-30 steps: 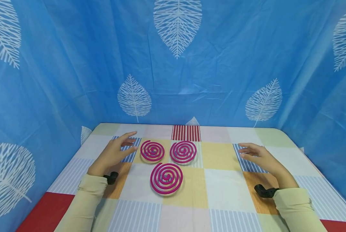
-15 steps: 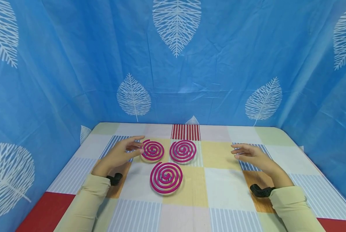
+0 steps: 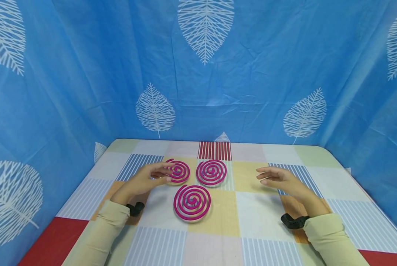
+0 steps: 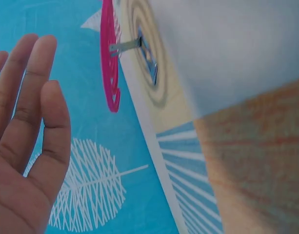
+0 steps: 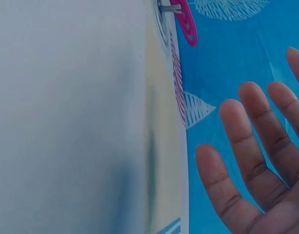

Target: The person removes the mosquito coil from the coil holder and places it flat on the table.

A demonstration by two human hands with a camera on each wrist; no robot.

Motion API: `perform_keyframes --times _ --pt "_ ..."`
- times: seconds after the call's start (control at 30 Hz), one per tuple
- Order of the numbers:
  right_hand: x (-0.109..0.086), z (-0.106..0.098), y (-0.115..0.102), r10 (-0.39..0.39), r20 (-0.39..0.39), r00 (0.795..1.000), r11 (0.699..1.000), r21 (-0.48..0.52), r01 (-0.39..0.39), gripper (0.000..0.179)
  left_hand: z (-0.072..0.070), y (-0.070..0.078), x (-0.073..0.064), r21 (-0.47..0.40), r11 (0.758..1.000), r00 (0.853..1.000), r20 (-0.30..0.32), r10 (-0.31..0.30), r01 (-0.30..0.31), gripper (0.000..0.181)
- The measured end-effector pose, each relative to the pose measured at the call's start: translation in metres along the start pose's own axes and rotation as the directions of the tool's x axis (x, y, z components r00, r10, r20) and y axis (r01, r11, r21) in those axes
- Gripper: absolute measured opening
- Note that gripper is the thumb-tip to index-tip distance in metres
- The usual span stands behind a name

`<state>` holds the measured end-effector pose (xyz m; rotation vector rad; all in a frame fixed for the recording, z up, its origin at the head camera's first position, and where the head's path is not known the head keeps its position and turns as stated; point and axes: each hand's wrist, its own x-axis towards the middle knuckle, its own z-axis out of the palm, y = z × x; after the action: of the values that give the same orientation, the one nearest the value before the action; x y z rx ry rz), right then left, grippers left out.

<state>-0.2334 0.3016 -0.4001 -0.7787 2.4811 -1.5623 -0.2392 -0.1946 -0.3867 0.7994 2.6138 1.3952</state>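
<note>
Three magenta mosquito coils, each a flat spiral, are grouped left of centre in the head view: a back-left coil (image 3: 182, 172), a back-right coil (image 3: 211, 172) and a front coil (image 3: 192, 203). In the left wrist view a magenta coil (image 4: 109, 63) is seen edge-on, raised above the cloth on a small metal stand (image 4: 125, 47). My left hand (image 3: 146, 180), empty with fingers extended, overlaps the left edge of the back-left coil in the head view. Over the right part of the table my right hand (image 3: 285, 181) hovers empty, fingers loosely extended and pointing inward.
A patchwork-patterned cloth (image 3: 215, 251) covers the table. Blue curtains with white leaf prints (image 3: 245, 74) rise behind it and at both sides. Black wrist devices (image 3: 293, 221) sit on both forearms.
Both hands have moved inward toward the middle; the left now overlaps the back-left coil in the head view. The coils stay where they were on the table.
</note>
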Motion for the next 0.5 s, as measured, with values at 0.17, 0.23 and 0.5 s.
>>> perform_keyframes --times 0.17,0.23,0.5 --pt "0.004 0.01 -0.004 -0.015 -0.008 1.0 1.0 0.011 0.015 0.039 0.007 0.001 -0.002 -0.002 1.0 1.0 0.016 -0.009 0.009 0.047" --pt "0.005 0.013 -0.006 -0.009 -0.009 1.0 1.0 0.011 0.009 0.04 0.009 0.0 -0.003 -0.002 1.0 1.0 0.018 0.002 -0.002 0.047" --pt "0.01 0.026 -0.009 -0.072 0.061 0.996 0.997 0.02 0.071 0.041 0.015 -0.002 -0.011 0.008 0.999 0.999 0.001 0.032 -0.032 0.048"
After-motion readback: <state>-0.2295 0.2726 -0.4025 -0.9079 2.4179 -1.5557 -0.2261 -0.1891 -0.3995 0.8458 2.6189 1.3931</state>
